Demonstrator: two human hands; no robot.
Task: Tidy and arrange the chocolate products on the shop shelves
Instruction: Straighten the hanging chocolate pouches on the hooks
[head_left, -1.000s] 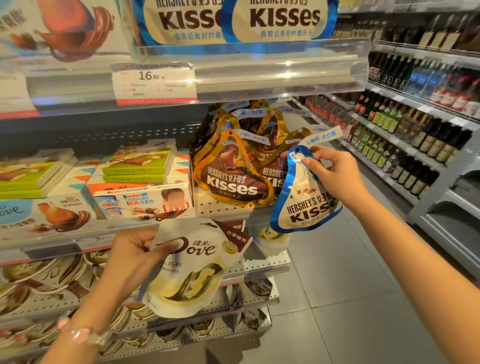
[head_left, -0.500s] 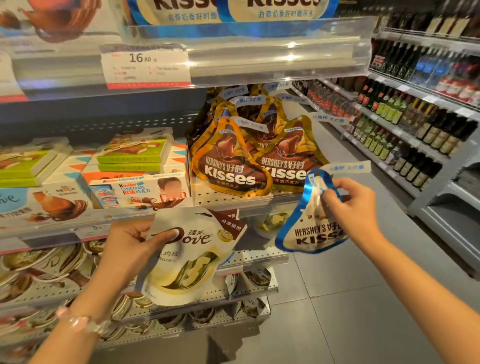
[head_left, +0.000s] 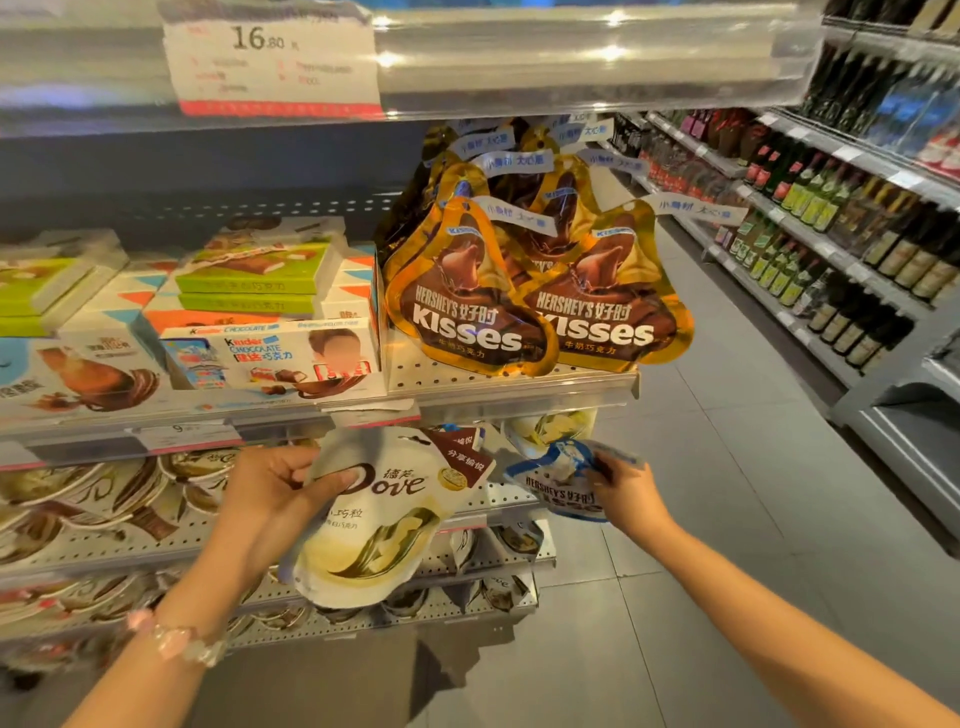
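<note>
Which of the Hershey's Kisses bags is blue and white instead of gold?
The blue-and-white Kisses bag held in the right hand, below the shelf edge. The gold Kisses bags all stand on the shelf above.

We are seeing glossy foil Kisses bags (head_left: 470, 301), a smooth glossy Dove pouch (head_left: 384, 519), perforated matt metal shelves (head_left: 498, 382), clear shiny plastic rails (head_left: 597, 57), and paper tags (head_left: 275, 62).

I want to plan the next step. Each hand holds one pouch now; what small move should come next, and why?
Probably the right hand should set the blue-and-white Kisses pouch on the perforated shelf beside it. The pouch is already low at that shelf's edge, and the left hand is busy holding the white Dove pouch.
</note>
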